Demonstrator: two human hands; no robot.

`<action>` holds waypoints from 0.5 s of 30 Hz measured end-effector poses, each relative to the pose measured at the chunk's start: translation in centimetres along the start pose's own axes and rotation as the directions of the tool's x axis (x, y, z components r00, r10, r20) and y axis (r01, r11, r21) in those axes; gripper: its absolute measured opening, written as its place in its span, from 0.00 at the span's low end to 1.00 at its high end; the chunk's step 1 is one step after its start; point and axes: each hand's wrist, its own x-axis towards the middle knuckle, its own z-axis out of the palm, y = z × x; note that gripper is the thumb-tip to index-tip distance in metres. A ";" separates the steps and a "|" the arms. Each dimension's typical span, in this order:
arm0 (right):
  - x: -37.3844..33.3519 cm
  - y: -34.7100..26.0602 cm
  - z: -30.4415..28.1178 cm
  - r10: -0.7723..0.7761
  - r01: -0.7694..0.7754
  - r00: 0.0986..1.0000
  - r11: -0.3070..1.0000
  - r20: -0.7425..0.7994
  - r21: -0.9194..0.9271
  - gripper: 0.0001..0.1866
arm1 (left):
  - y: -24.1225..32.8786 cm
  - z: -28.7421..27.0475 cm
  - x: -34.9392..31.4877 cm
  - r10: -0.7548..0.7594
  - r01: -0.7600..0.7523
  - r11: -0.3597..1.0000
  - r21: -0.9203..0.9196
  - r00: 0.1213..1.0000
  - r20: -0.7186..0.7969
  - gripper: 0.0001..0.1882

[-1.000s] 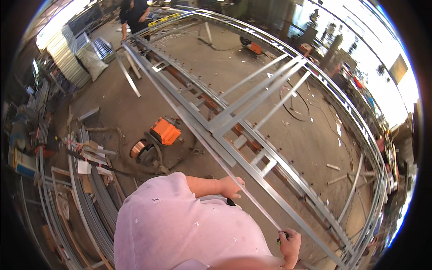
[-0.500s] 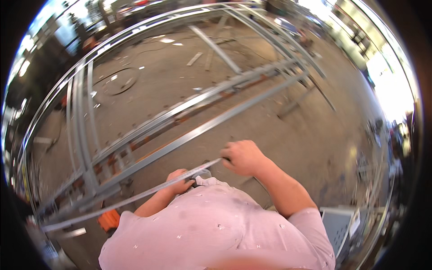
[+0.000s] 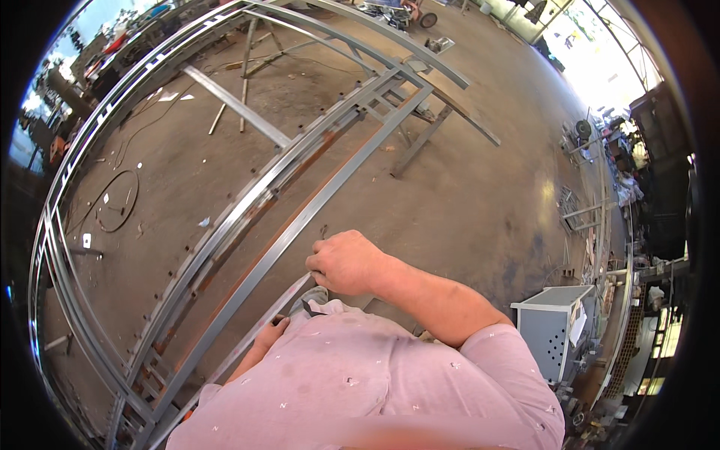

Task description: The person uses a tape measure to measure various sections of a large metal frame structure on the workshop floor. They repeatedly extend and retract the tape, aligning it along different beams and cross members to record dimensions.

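My right hand (image 3: 345, 262) is closed around the upper end of a tape measure (image 3: 289, 295), just in front of my body. Its long pale blade slants down to the lower left, alongside the metal frame. My left hand (image 3: 268, 334) is low at my waist, close to the blade, its fingers curled. A small dark bit shows at its fingertips, but my shirt and the blade hide what it holds. The welded frame of grey steel tubes (image 3: 279, 246) stretches from lower left to upper right, its nearest tube just beyond my hands.
A grey metal cabinet (image 3: 541, 339) stands at my right. Past the frame's right end are a steel trestle leg (image 3: 424, 141) and a wheeled machine (image 3: 427, 19). A coiled cable (image 3: 135, 201) lies on the floor inside the frame. Shelving and clutter (image 3: 592, 202) line the right side.
My view has turned to the right, so the frame now runs more steeply across it. My right hand still grips the tape measure; my left hand remains low beside the blade.
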 end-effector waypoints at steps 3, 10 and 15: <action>0.2 5.0 -2.3 0.016 -0.016 1.000 1.000 0.000 -0.006 0.11 | 1.5 1.3 4.4 -0.072 0.071 0.996 0.059 0.997 0.024 0.21; -2.2 16.0 -6.5 0.086 -0.086 0.996 0.996 -0.009 -0.002 0.11 | 6.7 5.8 10.6 -0.197 0.191 0.955 0.225 0.980 0.004 0.27; -5.2 24.5 -9.6 0.041 -0.042 0.997 0.999 -0.061 -0.027 0.12 | 9.7 10.5 16.3 -0.249 0.255 0.926 0.278 0.967 -0.058 0.33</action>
